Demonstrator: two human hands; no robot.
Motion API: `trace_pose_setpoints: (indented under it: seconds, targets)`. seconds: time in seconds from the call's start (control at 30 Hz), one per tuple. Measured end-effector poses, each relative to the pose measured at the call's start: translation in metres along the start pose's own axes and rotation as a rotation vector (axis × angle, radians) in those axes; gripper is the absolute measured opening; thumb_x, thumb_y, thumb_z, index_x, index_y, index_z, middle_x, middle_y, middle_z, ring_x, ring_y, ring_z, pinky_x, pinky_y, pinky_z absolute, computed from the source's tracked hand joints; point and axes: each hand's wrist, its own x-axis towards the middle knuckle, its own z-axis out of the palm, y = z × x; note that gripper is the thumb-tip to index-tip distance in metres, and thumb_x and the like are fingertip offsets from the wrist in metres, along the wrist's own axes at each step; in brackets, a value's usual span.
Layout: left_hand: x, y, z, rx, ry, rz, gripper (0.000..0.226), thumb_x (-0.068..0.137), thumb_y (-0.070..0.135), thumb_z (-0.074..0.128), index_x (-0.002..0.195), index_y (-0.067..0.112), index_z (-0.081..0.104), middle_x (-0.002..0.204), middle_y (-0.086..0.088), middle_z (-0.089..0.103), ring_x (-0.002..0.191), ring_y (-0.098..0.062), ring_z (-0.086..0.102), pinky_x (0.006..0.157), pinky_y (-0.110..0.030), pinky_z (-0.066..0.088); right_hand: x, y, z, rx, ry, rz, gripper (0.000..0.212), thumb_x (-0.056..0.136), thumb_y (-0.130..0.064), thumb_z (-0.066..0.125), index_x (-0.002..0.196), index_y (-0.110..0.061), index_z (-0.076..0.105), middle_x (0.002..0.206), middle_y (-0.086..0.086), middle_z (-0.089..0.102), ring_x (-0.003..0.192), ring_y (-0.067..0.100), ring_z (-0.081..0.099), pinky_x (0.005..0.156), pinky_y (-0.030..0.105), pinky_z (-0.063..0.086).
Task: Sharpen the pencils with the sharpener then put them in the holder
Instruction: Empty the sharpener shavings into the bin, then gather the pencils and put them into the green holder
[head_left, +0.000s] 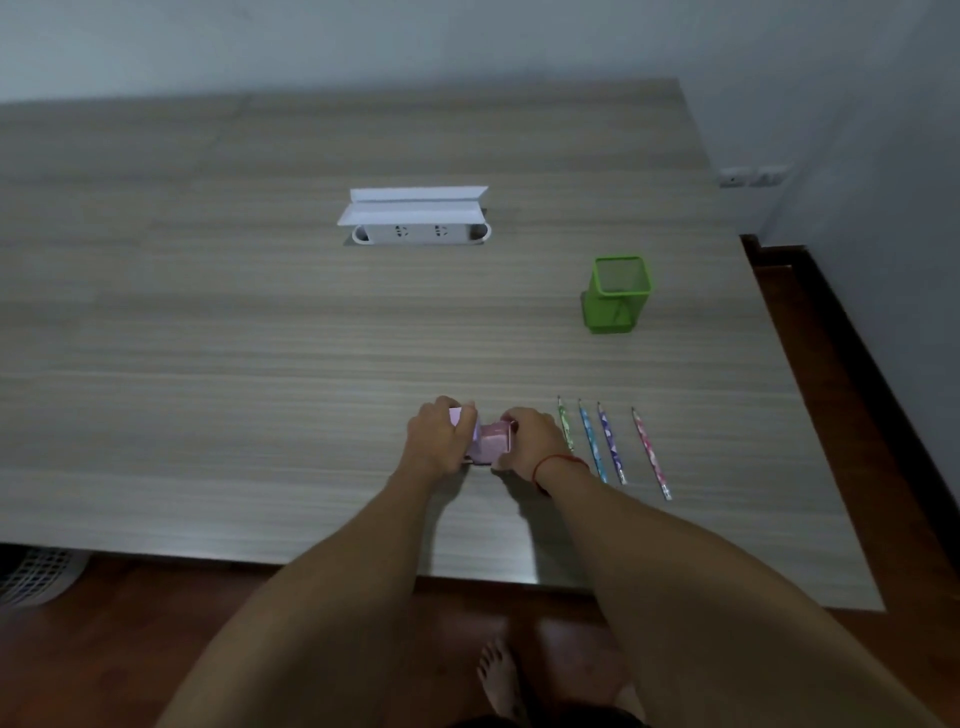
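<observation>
A pink box-shaped pencil sharpener (491, 441) stands on the wooden table (260, 338) near its front edge. My left hand (439, 439) grips its left part with curled fingers. My right hand (535, 439) grips its right side. Several patterned pencils lie side by side just right of my right hand: a green one (565, 423), a light blue one (591, 441), a purple one (612, 441) and a pink one (650, 452). A green mesh pencil holder (618, 293) stands upright farther back on the right, with nothing visible in it.
A white power strip (418, 233) with a raised white lid (413, 205) sits in a slot at the table's middle back. The table's right edge runs close beside the pencils and holder. A white basket (36, 577) is on the floor at left.
</observation>
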Motion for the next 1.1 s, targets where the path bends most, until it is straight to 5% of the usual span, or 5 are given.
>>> trace_pose_setpoints:
  seconds: [0.3, 0.47, 0.63, 0.77, 1.1]
  targets:
    - [0.008, -0.009, 0.002, -0.003, 0.022, -0.002, 0.042, 0.094, 0.042, 0.041, 0.108, 0.007, 0.059, 0.109, -0.015, 0.062, 0.104, -0.033, 0.056, 0.091, -0.039, 0.045, -0.003, 0.000, 0.004, 0.099, 0.022, -0.026, 0.049, 0.055, -0.014, 0.087, 0.100, -0.015, 0.070, 0.103, 0.009, 0.071, 0.096, 0.028, 0.064, 0.085, 0.029, 0.052]
    - [0.003, -0.012, 0.003, -0.148, -0.004, 0.047, 0.040, 0.091, 0.048, 0.028, 0.096, 0.014, 0.049, 0.089, -0.024, 0.062, 0.081, -0.040, 0.058, 0.070, -0.041, 0.047, -0.002, 0.005, 0.012, 0.210, 0.037, -0.049, 0.044, 0.047, -0.014, 0.088, 0.088, -0.013, 0.072, 0.091, 0.011, 0.074, 0.087, 0.030, 0.069, 0.082, 0.042, 0.057]
    - [0.001, -0.011, 0.009, -0.154, -0.076, 0.063, 0.039, 0.089, 0.038, 0.030, 0.105, 0.007, 0.048, 0.086, -0.018, 0.059, 0.075, -0.037, 0.059, 0.062, -0.038, 0.045, -0.006, -0.008, 0.024, 0.296, 0.030, 0.049, 0.059, 0.055, -0.014, 0.088, 0.109, -0.009, 0.065, 0.103, 0.006, 0.069, 0.096, 0.022, 0.065, 0.091, 0.032, 0.054]
    - [-0.004, -0.003, 0.004, -0.076, 0.067, 0.029, 0.055, 0.086, 0.051, 0.028, 0.109, 0.007, 0.054, 0.095, -0.003, 0.051, 0.099, -0.032, 0.057, 0.087, -0.039, 0.047, -0.004, -0.003, 0.026, 0.374, 0.069, 0.133, 0.053, 0.058, -0.012, 0.086, 0.106, -0.004, 0.065, 0.107, 0.011, 0.071, 0.101, 0.024, 0.068, 0.091, 0.035, 0.055]
    - [0.005, -0.010, 0.009, 0.012, 0.035, 0.011, 0.051, 0.089, 0.049, 0.034, 0.113, 0.008, 0.053, 0.114, -0.016, 0.057, 0.109, -0.032, 0.053, 0.093, -0.036, 0.042, -0.006, -0.018, 0.036, 0.378, 0.025, 0.132, 0.025, 0.072, -0.007, 0.069, 0.097, -0.005, 0.076, 0.097, 0.016, 0.075, 0.080, 0.011, 0.057, 0.073, 0.024, 0.047]
